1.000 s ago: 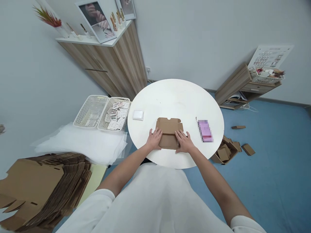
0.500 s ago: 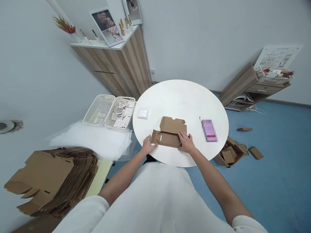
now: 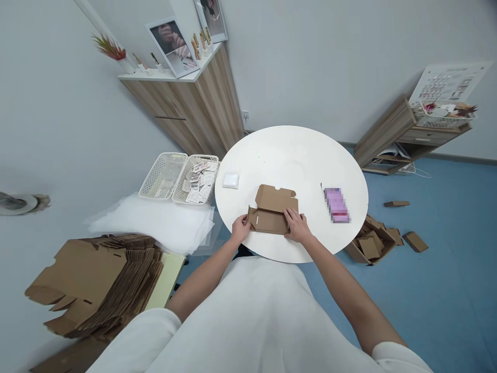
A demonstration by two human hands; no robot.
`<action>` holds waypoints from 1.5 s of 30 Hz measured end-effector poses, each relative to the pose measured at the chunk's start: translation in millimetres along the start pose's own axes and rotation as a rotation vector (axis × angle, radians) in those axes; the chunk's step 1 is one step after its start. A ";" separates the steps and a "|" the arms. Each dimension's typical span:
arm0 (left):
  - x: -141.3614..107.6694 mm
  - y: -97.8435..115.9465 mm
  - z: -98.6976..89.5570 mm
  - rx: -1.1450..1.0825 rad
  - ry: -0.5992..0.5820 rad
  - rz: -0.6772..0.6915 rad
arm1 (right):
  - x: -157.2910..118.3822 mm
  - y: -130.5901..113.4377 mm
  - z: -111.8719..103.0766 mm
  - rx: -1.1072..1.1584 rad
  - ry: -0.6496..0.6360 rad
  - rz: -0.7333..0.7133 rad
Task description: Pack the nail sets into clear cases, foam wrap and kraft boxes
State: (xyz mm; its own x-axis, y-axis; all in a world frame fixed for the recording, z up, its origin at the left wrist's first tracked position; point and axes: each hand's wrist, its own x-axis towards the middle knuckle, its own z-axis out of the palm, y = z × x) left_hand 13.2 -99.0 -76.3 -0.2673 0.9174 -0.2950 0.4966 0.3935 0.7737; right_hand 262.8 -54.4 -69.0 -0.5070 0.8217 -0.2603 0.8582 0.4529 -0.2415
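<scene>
A brown cardboard box [image 3: 272, 221], partly folded, lies on the round white table [image 3: 295, 155] in front of me. Its lid panel lies back on the far side, and a small white slot shows near its left end. My left hand [image 3: 240, 228] pinches the raised left end flap of the box. On the right end, my right hand [image 3: 296, 225] grips the side wall, fingers over the inside and thumb near the front edge.
A white packet [image 3: 230, 181] lies on the table's left, a purple pixelated item [image 3: 337, 205] on its right. White baskets [image 3: 163, 176], white sheets [image 3: 155, 223] and stacked flat cardboard [image 3: 97, 280] are at left. A carton of folded boxes [image 3: 370, 243] stands on the floor at right.
My left hand has folded the left end flap upward and now pinches it. My right hand stays on the right end. The view has shifted slightly.
</scene>
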 end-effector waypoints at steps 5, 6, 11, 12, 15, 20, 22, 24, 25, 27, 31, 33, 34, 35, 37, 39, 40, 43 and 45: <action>-0.8 2.0 -0.8 -0.002 -0.011 0.025 | 1.1 -3.8 0.1 -0.001 -0.004 -0.007; -0.9 4.1 0.0 0.005 -0.018 0.046 | 1.8 -5.0 0.3 -0.001 -0.003 -0.011; -3.5 15.4 6.0 0.074 -0.022 0.049 | 4.7 -9.5 3.0 0.002 0.013 0.000; -4.3 16.2 6.8 0.082 -0.018 0.037 | 4.9 -9.7 3.8 0.002 0.012 0.002; -5.9 15.0 7.3 0.096 -0.037 0.021 | 4.9 -9.9 6.3 0.002 0.005 -0.004; -0.6 12.9 8.2 0.137 -0.081 -0.014 | 6.3 -10.6 7.0 -0.007 0.001 -0.011; 3.4 14.0 8.7 0.190 -0.070 -0.028 | 7.4 -10.1 5.2 -0.020 -0.011 -0.022; 7.0 15.2 8.5 0.231 -0.067 -0.032 | 8.3 -8.7 2.7 -0.031 -0.028 -0.039; 8.3 15.6 8.1 0.248 -0.068 -0.031 | 8.6 -8.0 1.4 -0.036 -0.036 -0.047; 10.3 15.9 7.0 0.288 -0.076 -0.026 | 8.8 -6.6 -0.8 -0.046 -0.049 -0.062; 12.4 16.3 5.5 0.384 -0.089 -0.015 | 7.9 -5.9 -3.1 -0.064 -0.056 -0.081; 13.4 17.1 6.1 0.423 -0.084 -0.016 | 7.4 -6.2 -3.2 -0.068 -0.052 -0.086; 13.9 17.6 6.7 0.439 -0.080 -0.019 | 7.2 -6.3 -3.1 -0.070 -0.048 -0.088; 14.3 18.1 7.4 0.453 -0.076 -0.022 | 7.1 -6.4 -2.9 -0.073 -0.045 -0.089; 14.5 18.9 8.6 0.473 -0.074 -0.024 | 7.4 -6.4 -2.4 -0.079 -0.043 -0.091; 13.4 19.3 8.8 0.476 -0.079 -0.020 | 8.1 -6.0 -1.9 -0.087 -0.045 -0.088; 12.2 19.4 8.0 0.467 -0.085 -0.011 | 8.4 -5.6 -1.7 -0.091 -0.046 -0.086; 7.4 20.6 1.2 0.413 -0.125 0.061 | 8.9 -3.4 -1.3 -0.100 -0.044 -0.082; 5.5 23.2 -6.2 0.419 -0.197 0.151 | 8.8 -1.1 -1.4 -0.101 -0.040 -0.086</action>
State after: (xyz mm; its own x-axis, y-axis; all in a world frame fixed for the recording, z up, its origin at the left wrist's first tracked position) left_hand 18.1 -85.2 -56.5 -0.0253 0.9439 -0.3292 0.8185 0.2086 0.5353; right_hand 257.5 -47.2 -69.7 -0.5804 0.7646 -0.2804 0.8140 0.5555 -0.1701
